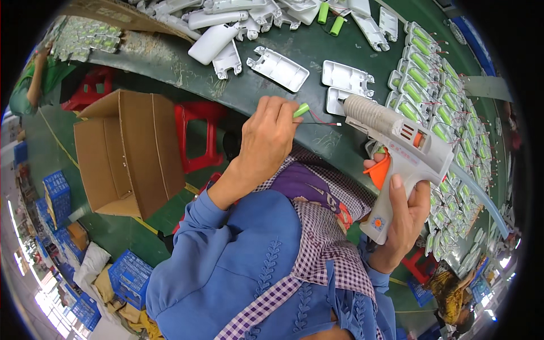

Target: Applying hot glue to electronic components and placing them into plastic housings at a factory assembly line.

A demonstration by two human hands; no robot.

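Observation:
My left hand (265,135) pinches a small green battery cell (302,109) above the front edge of the table. Red and black wires run from the cell to a small white connector (339,124). My right hand (403,218) is wrapped around the grip of a white hot glue gun (422,158) with an orange trigger (377,170). A clear glue stick (483,197) trails from its back end. The gun's nozzle hides part of a white plastic shell (335,97) on the table. Just behind lies another shell (347,76), and a third shell (279,69) rests to the left.
Loose white shells (211,44) are heaped at the back of the green table (170,62), beside two green cells (336,26). Rows of shells with green cells (419,79) cover the right side. A cardboard box (136,153), red stools (198,136) and another person (34,85) are left.

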